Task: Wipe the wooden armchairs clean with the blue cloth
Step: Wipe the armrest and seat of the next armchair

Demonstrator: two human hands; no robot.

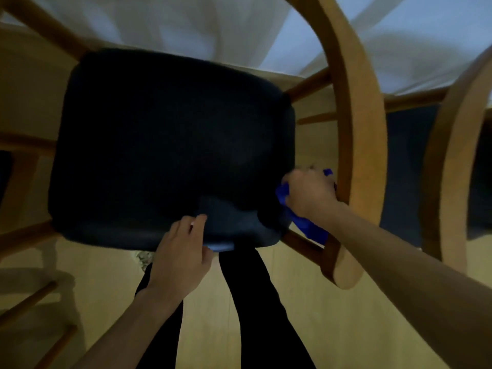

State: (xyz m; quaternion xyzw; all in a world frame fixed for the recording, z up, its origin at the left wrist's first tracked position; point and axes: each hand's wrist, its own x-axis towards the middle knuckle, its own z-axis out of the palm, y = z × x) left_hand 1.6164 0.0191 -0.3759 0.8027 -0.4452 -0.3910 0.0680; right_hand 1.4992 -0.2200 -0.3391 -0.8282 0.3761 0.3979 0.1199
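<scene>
I look straight down on a wooden armchair with a dark cushioned seat (170, 145) and a curved wooden armrest (364, 123) on its right side. My right hand (310, 191) is closed around the blue cloth (306, 222) and presses it against the inner side of that armrest, beside the seat's front right corner. Part of the cloth hangs below my wrist. My left hand (181, 259) rests on the seat's front edge, fingers on top and thumb under the rim.
A second wooden armchair's curved arm (452, 166) stands close on the right. White curtain fabric (186, 30) hangs behind the chairs. Wooden rails (29, 304) of another piece sit at lower left. My dark-trousered legs (255, 302) stand on the light floor.
</scene>
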